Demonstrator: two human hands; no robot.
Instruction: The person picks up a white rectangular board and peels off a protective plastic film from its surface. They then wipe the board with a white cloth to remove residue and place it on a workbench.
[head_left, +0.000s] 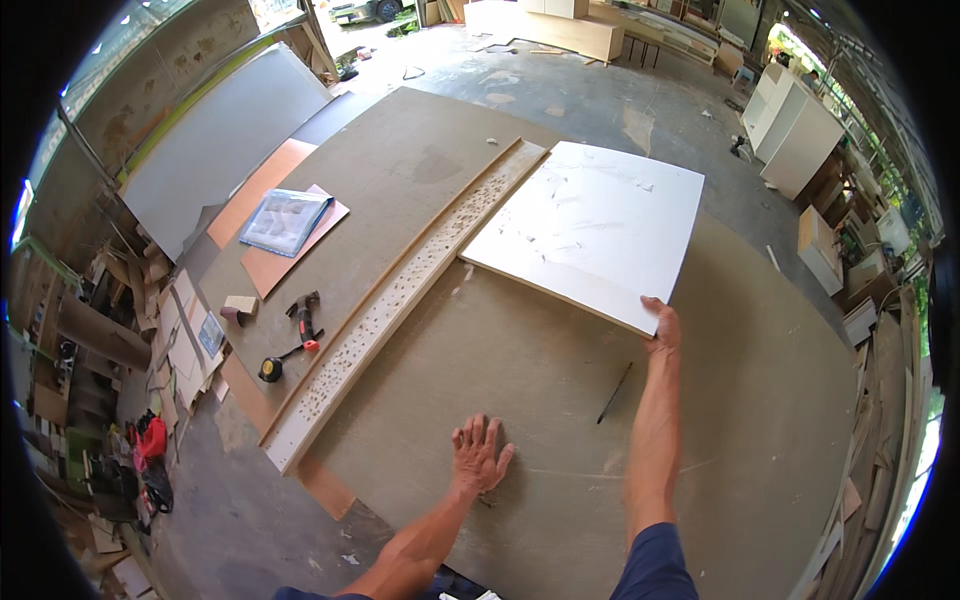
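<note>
A square white panel [590,225] lies on the brown worktable [420,390], its left edge beside a long narrow board. My right hand [664,322] grips the panel's near right corner, thumb on the top face and fingers at the edge. Resting on the bare tabletop, my left hand [482,455] has its fingers spread and holds nothing. The long white board [390,300] runs diagonally across the table, with a brown strip along its far side and many small brown specks on top. Between my hands and the panel lies a thin dark pen [614,393].
Left of the long board are a hammer [303,312], a tape measure [271,369], a small block [240,304] and a blue-edged folder [287,222]. A large white sheet [225,150] leans at the left wall. White cabinets [792,130] stand at the far right.
</note>
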